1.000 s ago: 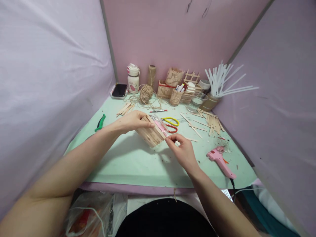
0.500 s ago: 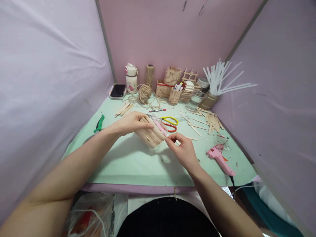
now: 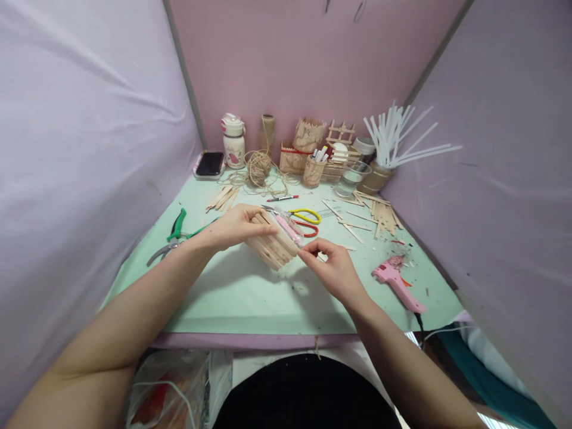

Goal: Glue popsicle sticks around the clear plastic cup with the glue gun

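My left hand is closed round a small holder made of wooden craft sticks, held above the pale green mat. A pink strip in clear wrapping lies along the top of the holder. My right hand pinches at the holder's right end, thumb and forefinger pressed together on its edge; what lies between the fingertips is too small to make out.
Yellow and red scissors lie just behind the holder. Green pliers are at the left, a pink glue gun at the right. Loose craft sticks, twine, a bottle, a phone and white rods line the back.
The camera has tilted down a little, showing more of the green pliers. Both hands keep their grip on the stick holder, almost unmoved.
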Tool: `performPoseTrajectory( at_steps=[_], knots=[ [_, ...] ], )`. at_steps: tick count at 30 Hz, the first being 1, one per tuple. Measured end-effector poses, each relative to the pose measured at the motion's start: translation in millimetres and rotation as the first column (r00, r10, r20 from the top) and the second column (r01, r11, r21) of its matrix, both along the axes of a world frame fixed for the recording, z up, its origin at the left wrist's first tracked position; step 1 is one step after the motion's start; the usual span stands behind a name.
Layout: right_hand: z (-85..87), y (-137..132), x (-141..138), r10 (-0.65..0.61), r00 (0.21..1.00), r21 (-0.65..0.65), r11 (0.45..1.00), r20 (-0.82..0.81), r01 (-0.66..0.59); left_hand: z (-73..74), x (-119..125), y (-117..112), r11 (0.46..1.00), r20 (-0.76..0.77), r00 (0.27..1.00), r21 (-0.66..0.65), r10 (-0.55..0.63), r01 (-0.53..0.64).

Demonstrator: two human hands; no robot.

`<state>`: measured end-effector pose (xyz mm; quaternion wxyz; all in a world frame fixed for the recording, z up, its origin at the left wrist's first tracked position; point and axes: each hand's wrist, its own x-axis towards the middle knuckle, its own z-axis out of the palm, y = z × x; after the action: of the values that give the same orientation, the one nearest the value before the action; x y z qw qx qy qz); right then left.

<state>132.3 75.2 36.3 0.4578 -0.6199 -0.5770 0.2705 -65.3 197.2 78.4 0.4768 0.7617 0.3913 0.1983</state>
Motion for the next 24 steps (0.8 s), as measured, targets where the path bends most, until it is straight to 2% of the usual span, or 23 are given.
performPoseTrajectory(
  at_steps=[3, 6, 9, 11, 14, 19, 24],
  knots=[
    [-1.8, 0, 3, 0.022, 0.999, -0.039, 0.999, -0.028, -0.023, -6.0, 1, 4, 0.986, 0.054, 0.998, -0.165, 0.026, -0.016],
    [-2.8, -1, 9, 0.018, 0.998, -0.05, 0.999, -0.06, -0.021, -11.2, 1, 6, 0.938, 0.122, 0.986, -0.339, 0.117, -0.069],
    [1.3, -1, 15, -0.058, 0.998, 0.064, 0.996, 0.001, 0.057, -11.8, 0, 6, 0.9, 0.163, 0.972, -0.427, 0.172, -0.087],
    [7.8, 1, 16, -0.072, 0.995, 0.173, 0.983, 0.068, 0.06, -9.6, 0, 3, 0.886, 0.196, 0.969, -0.461, 0.15, -0.044],
    [19.8, 5, 11, -0.024, 0.979, 0.275, 0.961, 0.201, -0.033, -5.3, 1, -1, 0.864, 0.24, 0.967, -0.5, 0.08, 0.053],
    [28.6, 15, -1, -0.058, 0.876, 0.301, 0.948, 0.479, -0.103, -3.6, 3, -6, 0.854, 0.254, 0.967, -0.51, 0.03, 0.107],
    [26.6, 19, -9, -0.128, 0.794, 0.316, 0.945, 0.594, -0.084, -4.0, 7, -13, 0.879, 0.253, 0.967, -0.467, 0.022, 0.102]
  ],
)
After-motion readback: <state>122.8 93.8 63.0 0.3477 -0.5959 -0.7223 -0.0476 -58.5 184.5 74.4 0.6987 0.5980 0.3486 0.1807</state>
